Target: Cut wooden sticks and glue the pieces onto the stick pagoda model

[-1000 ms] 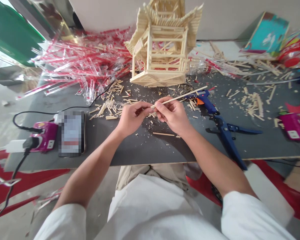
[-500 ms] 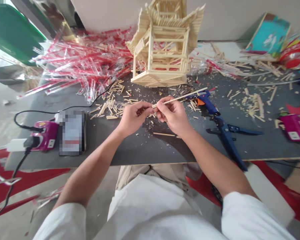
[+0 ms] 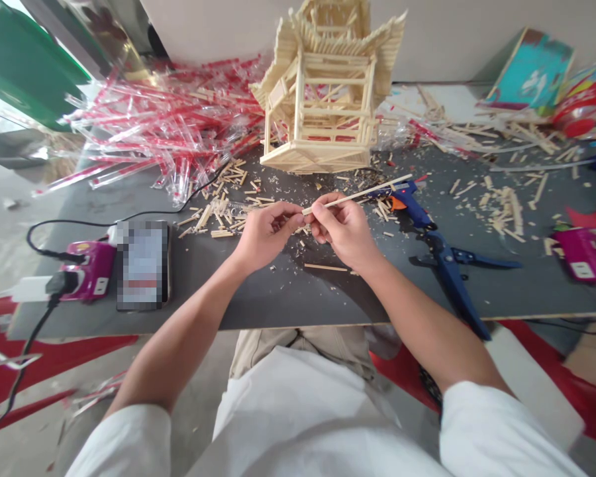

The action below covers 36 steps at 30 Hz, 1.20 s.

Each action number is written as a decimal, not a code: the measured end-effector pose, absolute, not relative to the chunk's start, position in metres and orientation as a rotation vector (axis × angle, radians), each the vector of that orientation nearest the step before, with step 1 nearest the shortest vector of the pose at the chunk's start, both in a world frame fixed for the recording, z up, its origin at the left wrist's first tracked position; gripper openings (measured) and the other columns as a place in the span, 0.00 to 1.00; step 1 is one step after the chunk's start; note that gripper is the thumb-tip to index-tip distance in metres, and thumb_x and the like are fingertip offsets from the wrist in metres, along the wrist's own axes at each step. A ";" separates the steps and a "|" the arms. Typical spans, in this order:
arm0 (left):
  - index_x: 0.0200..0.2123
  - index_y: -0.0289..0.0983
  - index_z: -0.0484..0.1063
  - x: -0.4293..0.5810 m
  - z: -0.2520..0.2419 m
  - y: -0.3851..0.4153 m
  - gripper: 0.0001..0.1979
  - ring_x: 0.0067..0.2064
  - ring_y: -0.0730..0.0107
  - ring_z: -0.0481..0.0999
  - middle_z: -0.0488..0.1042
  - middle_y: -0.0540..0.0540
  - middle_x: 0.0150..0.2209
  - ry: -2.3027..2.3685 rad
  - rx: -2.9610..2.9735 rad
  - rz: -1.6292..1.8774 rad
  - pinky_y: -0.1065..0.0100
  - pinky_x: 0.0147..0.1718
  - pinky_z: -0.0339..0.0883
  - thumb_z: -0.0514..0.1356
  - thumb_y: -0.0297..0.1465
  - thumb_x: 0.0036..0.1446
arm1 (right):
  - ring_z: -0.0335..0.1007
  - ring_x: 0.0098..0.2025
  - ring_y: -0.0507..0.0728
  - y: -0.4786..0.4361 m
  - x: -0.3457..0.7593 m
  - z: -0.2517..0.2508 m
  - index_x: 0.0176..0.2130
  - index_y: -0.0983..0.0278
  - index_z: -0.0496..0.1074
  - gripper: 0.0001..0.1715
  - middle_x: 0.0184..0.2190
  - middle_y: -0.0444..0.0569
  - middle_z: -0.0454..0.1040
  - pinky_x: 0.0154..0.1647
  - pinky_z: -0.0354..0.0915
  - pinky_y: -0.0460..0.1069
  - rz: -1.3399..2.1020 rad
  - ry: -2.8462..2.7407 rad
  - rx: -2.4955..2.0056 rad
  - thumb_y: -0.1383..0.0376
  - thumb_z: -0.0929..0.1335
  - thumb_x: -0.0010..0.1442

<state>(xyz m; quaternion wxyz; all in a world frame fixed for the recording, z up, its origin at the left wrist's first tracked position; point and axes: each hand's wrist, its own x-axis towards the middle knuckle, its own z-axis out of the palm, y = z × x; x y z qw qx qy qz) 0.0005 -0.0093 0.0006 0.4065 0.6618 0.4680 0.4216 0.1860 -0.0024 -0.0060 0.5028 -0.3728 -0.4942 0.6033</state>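
A thin pale wooden stick [image 3: 365, 191] is pinched in my right hand [image 3: 345, 228]; it points up and to the right. My left hand [image 3: 264, 232] has its fingertips closed at the stick's near end, touching it. Both hands hover over the dark grey table [image 3: 278, 291]. Behind them stands a tall model pavilion [image 3: 325, 86] built of the same sticks. Cut stick pieces [image 3: 223, 215] and sawdust litter the table under the hands. A single loose stick [image 3: 325, 267] lies just below my right hand.
A blue glue gun [image 3: 410, 202] and blue cutters [image 3: 451, 271] lie to the right. A phone [image 3: 143, 264] and a pink power strip [image 3: 84, 278] sit at the left. Red-and-clear wrappers [image 3: 163, 126] pile up at the back left. Another pink power strip [image 3: 583, 252] is far right.
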 end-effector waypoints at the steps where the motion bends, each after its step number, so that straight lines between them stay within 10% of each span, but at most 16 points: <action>1: 0.41 0.36 0.80 0.000 0.001 -0.009 0.12 0.26 0.76 0.71 0.82 0.45 0.33 1.184 1.676 1.061 0.72 0.26 0.64 0.64 0.39 0.66 | 0.67 0.24 0.47 -0.003 0.186 -0.006 0.40 0.59 0.70 0.23 0.30 0.42 0.77 0.21 0.64 0.46 1.455 -1.201 -0.916 0.45 0.76 0.63; 22: 0.46 0.35 0.80 -0.002 -0.001 -0.008 0.21 0.23 0.79 0.72 0.84 0.43 0.36 1.136 1.685 1.063 0.74 0.24 0.65 0.57 0.47 0.73 | 0.69 0.24 0.48 -0.003 0.187 -0.004 0.40 0.59 0.69 0.25 0.29 0.42 0.78 0.21 0.64 0.46 1.435 -1.222 -0.916 0.44 0.77 0.61; 36: 0.41 0.37 0.85 0.000 0.005 -0.010 0.17 0.20 0.75 0.73 0.79 0.47 0.25 1.133 1.456 1.003 0.75 0.16 0.62 0.71 0.46 0.60 | 0.70 0.23 0.49 -0.005 0.185 0.001 0.39 0.59 0.68 0.26 0.26 0.41 0.76 0.21 0.65 0.47 1.381 -1.328 -0.938 0.43 0.76 0.61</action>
